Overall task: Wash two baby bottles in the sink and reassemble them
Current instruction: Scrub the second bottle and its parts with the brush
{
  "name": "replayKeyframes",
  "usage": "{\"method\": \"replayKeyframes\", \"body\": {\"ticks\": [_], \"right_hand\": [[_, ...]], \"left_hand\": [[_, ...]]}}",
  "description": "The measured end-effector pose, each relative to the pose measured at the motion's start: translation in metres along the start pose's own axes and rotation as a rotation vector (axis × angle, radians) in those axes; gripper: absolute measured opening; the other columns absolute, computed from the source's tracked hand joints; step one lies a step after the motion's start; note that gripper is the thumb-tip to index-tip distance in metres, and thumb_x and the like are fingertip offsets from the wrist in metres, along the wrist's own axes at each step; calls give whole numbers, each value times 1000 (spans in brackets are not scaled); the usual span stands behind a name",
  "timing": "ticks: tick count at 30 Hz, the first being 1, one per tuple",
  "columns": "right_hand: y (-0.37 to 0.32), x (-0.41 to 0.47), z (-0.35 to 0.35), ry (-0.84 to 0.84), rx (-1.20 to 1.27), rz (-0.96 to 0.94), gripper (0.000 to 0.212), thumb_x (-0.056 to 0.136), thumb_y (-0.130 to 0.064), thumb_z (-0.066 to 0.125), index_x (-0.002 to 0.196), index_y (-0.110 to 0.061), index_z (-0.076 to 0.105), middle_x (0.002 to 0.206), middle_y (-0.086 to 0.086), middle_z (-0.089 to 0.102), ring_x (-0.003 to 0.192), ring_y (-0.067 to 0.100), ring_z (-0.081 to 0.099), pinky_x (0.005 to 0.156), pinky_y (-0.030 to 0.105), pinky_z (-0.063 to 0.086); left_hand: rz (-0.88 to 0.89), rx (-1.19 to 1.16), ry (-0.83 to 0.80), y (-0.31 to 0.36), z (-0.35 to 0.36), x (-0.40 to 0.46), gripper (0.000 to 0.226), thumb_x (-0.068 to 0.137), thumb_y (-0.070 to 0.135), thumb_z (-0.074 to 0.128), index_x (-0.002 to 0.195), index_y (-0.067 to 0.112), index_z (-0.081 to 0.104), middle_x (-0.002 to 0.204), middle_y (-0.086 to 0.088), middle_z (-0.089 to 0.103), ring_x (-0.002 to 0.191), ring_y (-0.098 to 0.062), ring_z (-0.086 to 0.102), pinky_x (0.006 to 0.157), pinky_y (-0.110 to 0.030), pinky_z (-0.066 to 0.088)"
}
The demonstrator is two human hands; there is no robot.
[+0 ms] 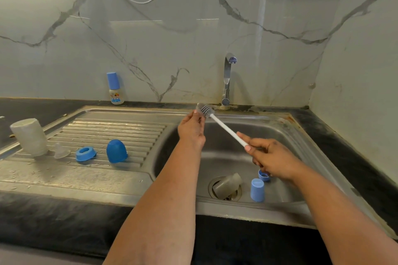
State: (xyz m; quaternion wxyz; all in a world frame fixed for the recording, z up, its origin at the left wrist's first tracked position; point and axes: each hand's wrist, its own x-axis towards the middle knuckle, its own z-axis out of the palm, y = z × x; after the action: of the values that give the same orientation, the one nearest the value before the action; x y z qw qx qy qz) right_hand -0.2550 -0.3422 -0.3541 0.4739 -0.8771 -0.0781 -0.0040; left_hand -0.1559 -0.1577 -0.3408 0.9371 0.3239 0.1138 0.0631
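My right hand point(272, 160) grips the white handle of a bottle brush point(226, 128) over the sink basin point(290, 133). My left hand point(191, 129) pinches the brush's grey bristle head point(204, 110). A clear bottle body point(227, 185) lies on its side over the drain, beside a light blue cap point(257, 190) and a blue ring point(263, 175). On the drainboard point(112, 129) stand an upturned clear bottle body point(30, 136), a clear nipple point(61, 151), a blue collar ring point(85, 153) and a blue dome cap point(116, 151).
A small assembled bottle with a blue cap point(115, 88) stands against the marble wall behind the drainboard. The chrome tap point(227, 79) rises at the sink's back edge, with no water running. Dark countertop point(355, 157) runs along the right side and front.
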Motion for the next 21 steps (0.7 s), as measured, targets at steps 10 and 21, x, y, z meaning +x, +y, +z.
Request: {"method": "replayKeyframes", "body": {"ticks": [10, 21], "right_hand": [[-3, -4, 2, 50, -192, -33, 40, 101, -30, 47, 135, -51, 46, 72, -11, 46, 64, 9, 45, 60, 24, 45], [5, -4, -2, -55, 51, 107, 36, 101, -26, 48, 128, -49, 54, 66, -2, 44, 56, 12, 38, 49, 26, 36]], "left_hand": [[-24, 85, 15, -8, 1, -4, 26, 91, -6, 58, 116, -8, 59, 89, -12, 64, 80, -16, 63, 94, -26, 51], [-39, 171, 72, -13, -10, -1, 15, 90, -2, 62, 104, -7, 64, 81, -10, 66, 75, -13, 65, 73, -18, 57]]}}
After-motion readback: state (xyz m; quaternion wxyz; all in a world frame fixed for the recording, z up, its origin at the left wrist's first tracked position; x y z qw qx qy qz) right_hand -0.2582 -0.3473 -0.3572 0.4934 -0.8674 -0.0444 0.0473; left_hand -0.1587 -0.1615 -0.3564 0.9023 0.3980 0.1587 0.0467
